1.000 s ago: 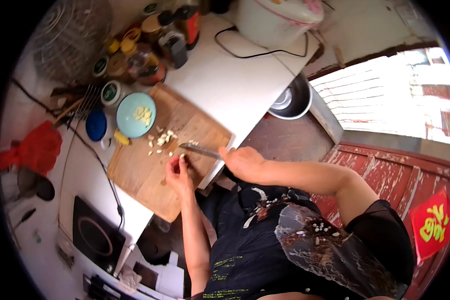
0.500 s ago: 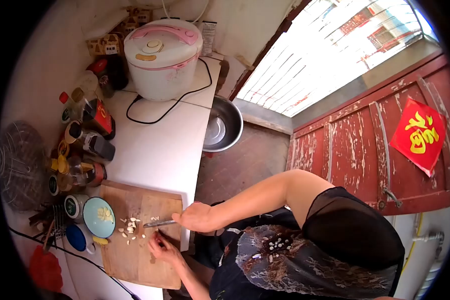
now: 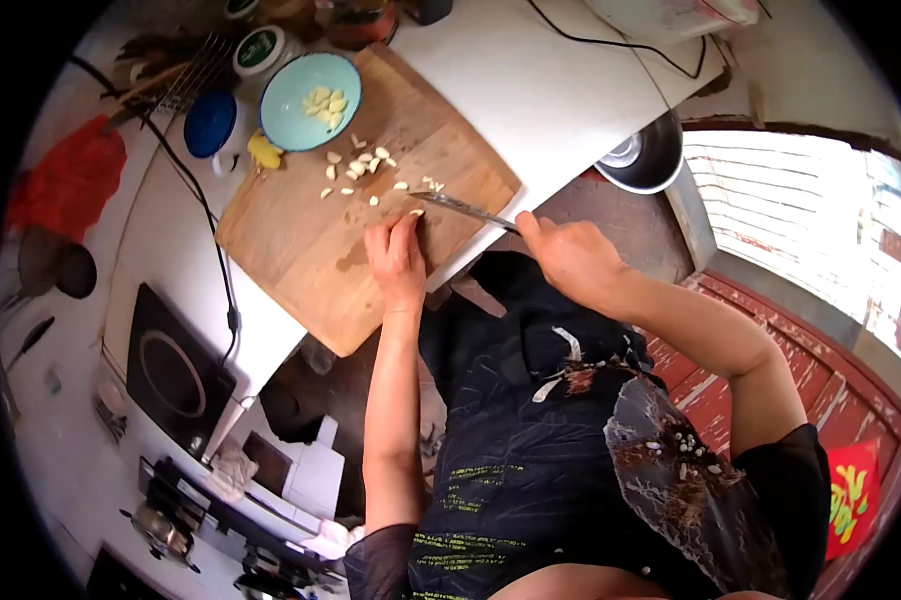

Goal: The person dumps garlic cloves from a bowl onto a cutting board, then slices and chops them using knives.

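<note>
The surface (image 3: pixel 470 90) is white, and its edge runs slantwise beside a brown floor (image 3: pixel 582 208). On the right side there is a window (image 3: pixel 805 190) with thin bars, and it is very bright with white light. Next to it is a red door (image 3: pixel 820 365), whose paint is worn in pale patches. The wall (image 3: pixel 820 75) near the window is pale and rather dull.

A crumpled red plastic bag (image 3: pixel 70 182) shows upper left, a flat black cooktop (image 3: pixel 176 366) lower left. A round metal basin (image 3: pixel 660 152) sits upper right.
</note>
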`<state>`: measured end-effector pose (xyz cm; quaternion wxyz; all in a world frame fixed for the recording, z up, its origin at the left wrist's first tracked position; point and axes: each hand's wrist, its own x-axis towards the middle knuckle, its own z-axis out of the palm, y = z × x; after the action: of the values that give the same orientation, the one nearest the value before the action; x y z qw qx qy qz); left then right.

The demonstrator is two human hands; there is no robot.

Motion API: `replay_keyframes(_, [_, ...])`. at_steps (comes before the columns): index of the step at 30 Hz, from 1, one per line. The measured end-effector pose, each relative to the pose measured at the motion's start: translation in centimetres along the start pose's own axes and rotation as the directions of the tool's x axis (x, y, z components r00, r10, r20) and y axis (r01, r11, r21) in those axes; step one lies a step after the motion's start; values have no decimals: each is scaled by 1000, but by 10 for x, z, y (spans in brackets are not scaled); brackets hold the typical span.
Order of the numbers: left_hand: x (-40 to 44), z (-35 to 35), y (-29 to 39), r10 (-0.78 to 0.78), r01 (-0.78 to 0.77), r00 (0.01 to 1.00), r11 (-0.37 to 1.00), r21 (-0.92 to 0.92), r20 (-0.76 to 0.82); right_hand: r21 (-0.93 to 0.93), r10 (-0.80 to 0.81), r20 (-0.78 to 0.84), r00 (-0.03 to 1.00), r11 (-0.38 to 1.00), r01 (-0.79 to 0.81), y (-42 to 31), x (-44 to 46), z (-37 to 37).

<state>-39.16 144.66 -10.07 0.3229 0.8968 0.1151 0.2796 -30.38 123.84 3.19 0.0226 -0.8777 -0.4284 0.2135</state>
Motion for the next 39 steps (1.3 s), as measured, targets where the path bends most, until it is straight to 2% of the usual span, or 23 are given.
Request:
replay_keyframes(3, [0,0,2,-18,18,1000,1000,-6,5,-51,-10,64,998,999,13,-1,0,-6])
replay_keyframes(9, [0,-1,3,-16,16,999,1000,-18,31,-212,-91,77,993,971,106,-3,1,-18])
replay_keyframes(15, [0,0,3,-11,11,1000,1000,-7,27,-164,-51,214,975,983,87,0,5,-28])
replay_keyframes(22, [0,0,3,-18,18,999,1000,-9,29,-209,-150,136,979,962,176,6,16,-38])
replay_keyframes(24, [1,0,2,-7,7,1000,1000,-25,27,-101,-150,149,977,981,166,3,20,-40])
replay_keyframes(28, [0,0,2,-4,5,1000,1000,-26,29,-122,-97,83,992,987,107,0,16,-6])
replay_keyframes(33, [-1,-1,0,11,-11,1000,999,-34,8,11,14,72,997,1000,-15,-4,14,-4])
replay_keyframes(37, [0,-2,2,11,-12,1000,999,-30,-13,70,18,34,999,997,-20,-3,15,-1])
replay_keyframes(39, [5,-6,5,-40,40,998,999,1,-52,74,32,59,998,997,-36,-4,15,1])
